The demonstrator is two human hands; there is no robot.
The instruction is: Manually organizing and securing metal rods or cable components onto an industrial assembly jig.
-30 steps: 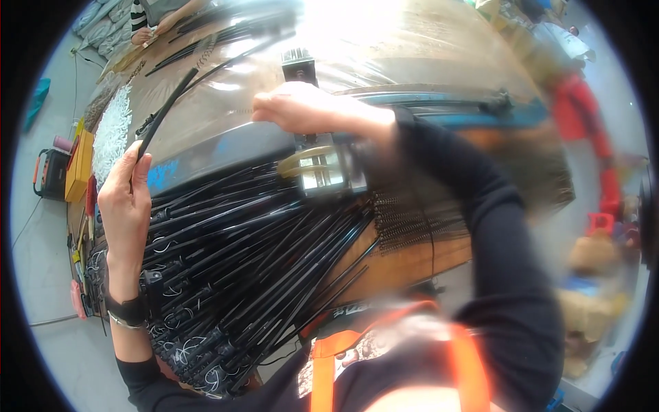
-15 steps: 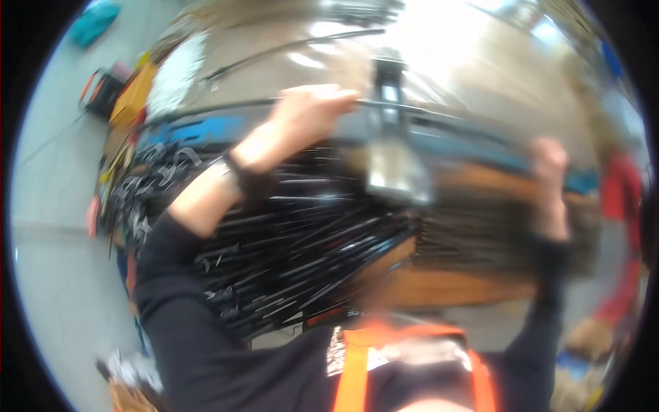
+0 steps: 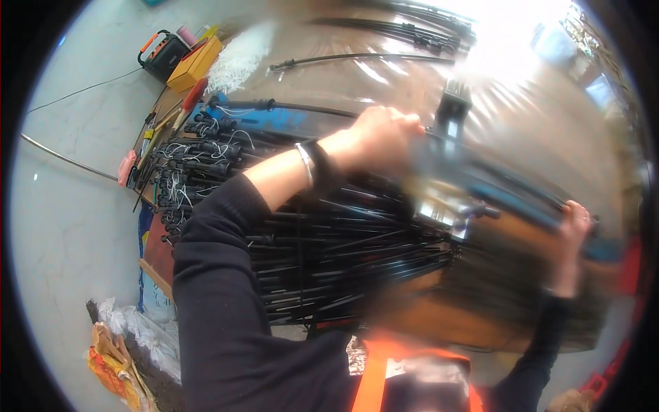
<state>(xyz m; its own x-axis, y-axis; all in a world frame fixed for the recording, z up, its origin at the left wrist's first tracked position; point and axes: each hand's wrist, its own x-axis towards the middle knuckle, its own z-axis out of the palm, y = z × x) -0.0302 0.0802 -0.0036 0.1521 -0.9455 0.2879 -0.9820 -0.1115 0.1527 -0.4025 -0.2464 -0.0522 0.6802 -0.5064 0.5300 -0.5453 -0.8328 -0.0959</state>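
My left hand (image 3: 381, 137), with a dark band on its wrist, is closed around a long black cable (image 3: 302, 108) that runs across the bench. It sits just left of a blurred metal fixture (image 3: 443, 199) with a black upright part (image 3: 453, 110). My right hand (image 3: 573, 226) is far out to the right, fingers curled around the same cable's other stretch, over a blue bar (image 3: 522, 202); motion blur hides the exact grip. Below both arms lies a thick pile of black cables (image 3: 309, 261) with connectors.
The brown bench (image 3: 357, 75) is covered in shiny film. At its far left stand an orange-and-black box (image 3: 165, 51), a yellow box (image 3: 195, 62), a heap of white ties (image 3: 240, 58) and hand tools (image 3: 154, 130). Bags (image 3: 123, 357) lie on the grey floor.
The view has swung left. My left hand went from the cable ends at the left to beside the fixture. My right hand left the fixture and moved out to the right.
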